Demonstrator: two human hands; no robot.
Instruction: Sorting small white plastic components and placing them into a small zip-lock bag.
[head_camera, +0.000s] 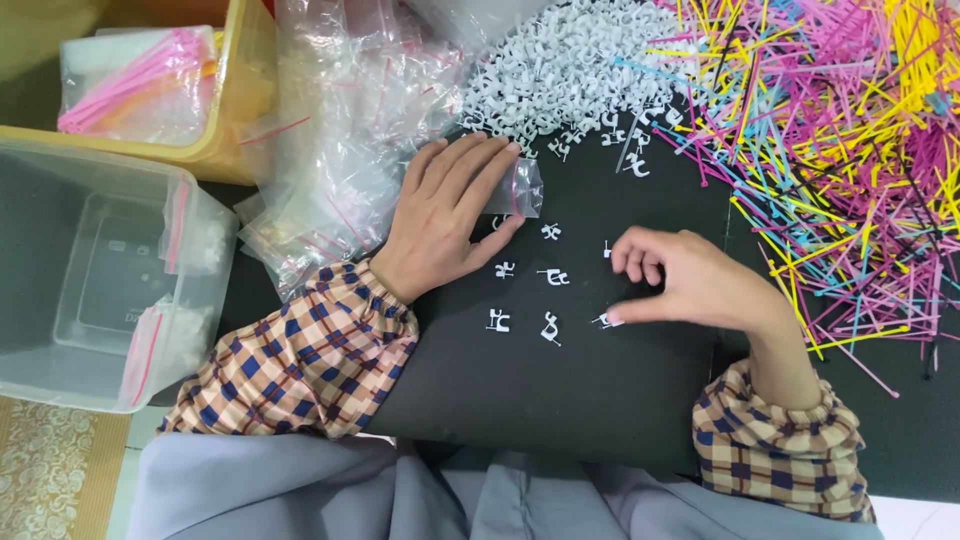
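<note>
My left hand lies flat, palm down, on a small clear zip bag on the black mat. My right hand is curled, with thumb and fingertips touching small white cable clips. Several more white clips with nails lie scattered on the mat between my hands. A big heap of white clips sits just beyond my left hand.
A pile of coloured cable ties covers the right side. Clear empty bags are heaped at the upper left. A clear plastic tub holds filled bags at the left, with a yellow bin behind it.
</note>
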